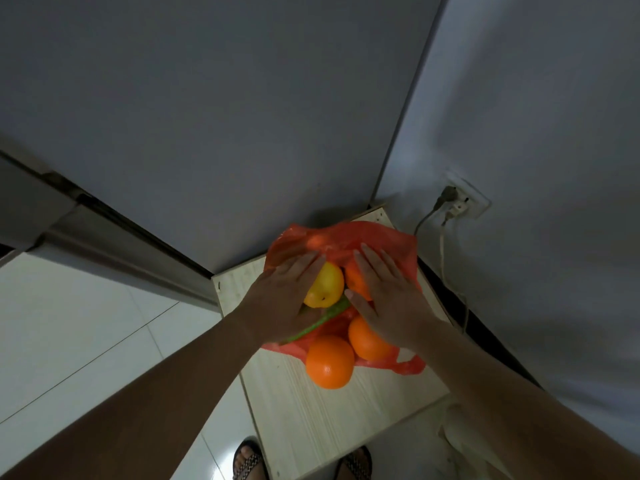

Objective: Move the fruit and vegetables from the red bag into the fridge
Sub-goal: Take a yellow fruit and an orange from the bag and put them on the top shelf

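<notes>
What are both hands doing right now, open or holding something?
Left hand: open, fingers straight, lying over the round yellow fruit.
Right hand: open, fingers straight, over a round orange fruit in the red plastic bag.

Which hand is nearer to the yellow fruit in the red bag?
Left. The left hand covers the left side of the yellow fruit; the right hand is beside it, over an orange.

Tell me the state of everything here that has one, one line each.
Red plastic bag: open, lying on pale wooden table.
Yellow round fruit: inside the bag.
Nearest round orange: uncovered, at the bag's mouth.
Left hand: open, fingers straight.
Right hand: open, fingers straight.
Grey plug: in white wall socket.
</notes>
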A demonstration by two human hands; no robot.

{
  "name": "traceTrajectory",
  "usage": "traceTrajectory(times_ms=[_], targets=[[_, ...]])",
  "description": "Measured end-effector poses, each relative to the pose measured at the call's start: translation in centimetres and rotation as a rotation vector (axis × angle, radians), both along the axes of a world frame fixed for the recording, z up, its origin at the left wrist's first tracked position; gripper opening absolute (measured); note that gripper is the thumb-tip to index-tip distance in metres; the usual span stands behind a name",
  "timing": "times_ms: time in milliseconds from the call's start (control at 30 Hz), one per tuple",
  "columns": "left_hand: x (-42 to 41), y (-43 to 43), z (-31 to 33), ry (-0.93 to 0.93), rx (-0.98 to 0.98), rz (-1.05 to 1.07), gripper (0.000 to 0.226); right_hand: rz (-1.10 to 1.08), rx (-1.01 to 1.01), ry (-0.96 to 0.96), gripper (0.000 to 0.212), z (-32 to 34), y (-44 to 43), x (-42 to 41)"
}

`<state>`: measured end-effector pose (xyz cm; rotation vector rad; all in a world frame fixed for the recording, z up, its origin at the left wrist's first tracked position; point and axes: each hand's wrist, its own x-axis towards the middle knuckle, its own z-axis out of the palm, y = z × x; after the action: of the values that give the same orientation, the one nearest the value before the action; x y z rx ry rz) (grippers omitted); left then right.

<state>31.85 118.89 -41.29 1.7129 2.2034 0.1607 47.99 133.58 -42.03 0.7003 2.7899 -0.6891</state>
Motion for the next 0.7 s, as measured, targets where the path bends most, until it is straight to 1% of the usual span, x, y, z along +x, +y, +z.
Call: traceTrajectory(times_ms=[100,233,333,400,433,500,533,567,633,700], targets=[[-0.6,0.4,-1.1,-0.057,-0.034,0.028,0.091,0.009,-0.034,-0.001,0.083,-0.5,1.0,-0.3],[-1.4,0.6,-1.6,-0.124,-0.04,0.013,0.099,0.018,-0.087,0.022,0.089,-0.2,2.2,0.1],[-1.8,0.6,-1.6,-0.139,-0.02,-0.022,0.1,0.054,-0.065,0.005,0.089,0.4,2.7,0.8],[-2.0,0.5,-1.4,-0.111,0.027,-0.037,0.099,0.076,0.003,0.078,0.087,0.9,2.8,1.1],[-2.0,0.4,-1.1,-0.085,0.07,-0.048,0.097,0.092,0.051,0.136,0.081,1.2,2.7,1.3],[-1.9,0.2,-0.4,-0.04,0.176,-0.092,0.087,0.147,0.119,0.243,0.063,1.7,2.0,1.9],[-1.6,0.0,-0.1,-0.026,0.234,-0.13,0.078,0.183,0.138,0.257,0.056,1.7,1.5,2.3],[-1.2,-0.2,0.1,-0.015,0.291,-0.175,0.067,0.207,0.139,0.238,0.054,1.6,1.0,2.6],[-0.7,-0.7,-0.1,0.008,0.351,-0.259,0.053,0.182,0.079,0.147,0.062,1.1,0.7,3.1],[-0.5,-1.0,-0.5,0.011,0.299,-0.263,0.055,0.087,-0.022,0.074,0.076,0.7,1.3,3.2]])
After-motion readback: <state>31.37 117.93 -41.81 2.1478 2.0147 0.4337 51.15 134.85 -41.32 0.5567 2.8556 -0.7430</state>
